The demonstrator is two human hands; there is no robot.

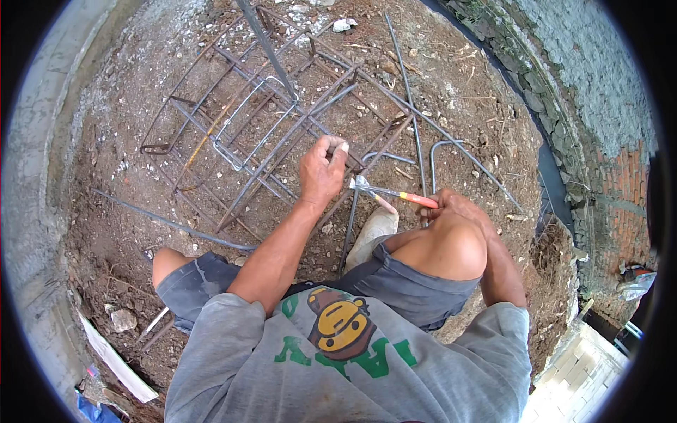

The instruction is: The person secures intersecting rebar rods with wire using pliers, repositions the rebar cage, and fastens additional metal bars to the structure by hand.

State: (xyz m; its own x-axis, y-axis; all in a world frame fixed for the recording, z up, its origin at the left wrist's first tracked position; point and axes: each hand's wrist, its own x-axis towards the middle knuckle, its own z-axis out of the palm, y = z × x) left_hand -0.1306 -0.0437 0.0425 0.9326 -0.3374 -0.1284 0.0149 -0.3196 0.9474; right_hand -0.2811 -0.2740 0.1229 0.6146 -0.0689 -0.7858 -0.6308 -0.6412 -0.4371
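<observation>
A rebar cage (262,173) of rusty bars and square stirrups lies on the soil in front of me. At its near right corner is my left hand (324,169), its fingers closed against the bars; what they pinch is hidden. My right hand (451,203), beside my right knee, grips the red-sleeved handle of a pair of pincers (381,190). The metal jaws point left, close to the cage's corner and just below my left fingers. The second handle angles down toward my shoe.
Loose steel rods (410,99) lie right of the cage, some with hooked ends. Another rod (176,225) lies to the left. A dark bar (268,49) slants over the far side. Rough walls (606,92) curve along the right; a concrete edge (42,155) runs along the left.
</observation>
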